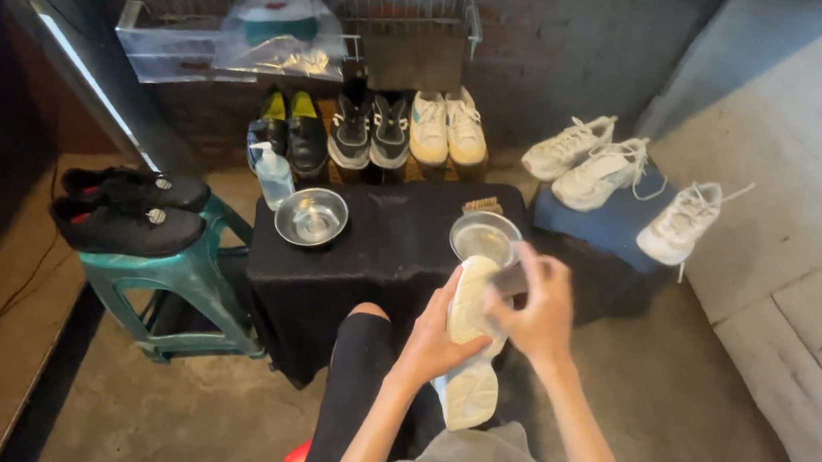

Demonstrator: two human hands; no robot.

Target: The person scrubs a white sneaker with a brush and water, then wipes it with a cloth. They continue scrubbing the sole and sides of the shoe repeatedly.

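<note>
Blurring over the white shoe [471, 367], the right hand [536, 313] hides its tool.

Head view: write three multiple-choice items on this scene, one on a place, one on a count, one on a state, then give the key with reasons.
1. Where does the pair of black shoes rest?
A. on the green stool
B. on the blue mat
C. in the wire basket

2. How many metal bowls stand on the black-draped table?
A. one
B. two
C. four

3. How is the white shoe being held?
A. sole up
B. laces up
C. lying on the floor

Key: 1 A, they sit on the stool's seat. 2 B, one bowl left, another right. 3 A, the left hand grips it with the pale sole facing the camera.
</note>
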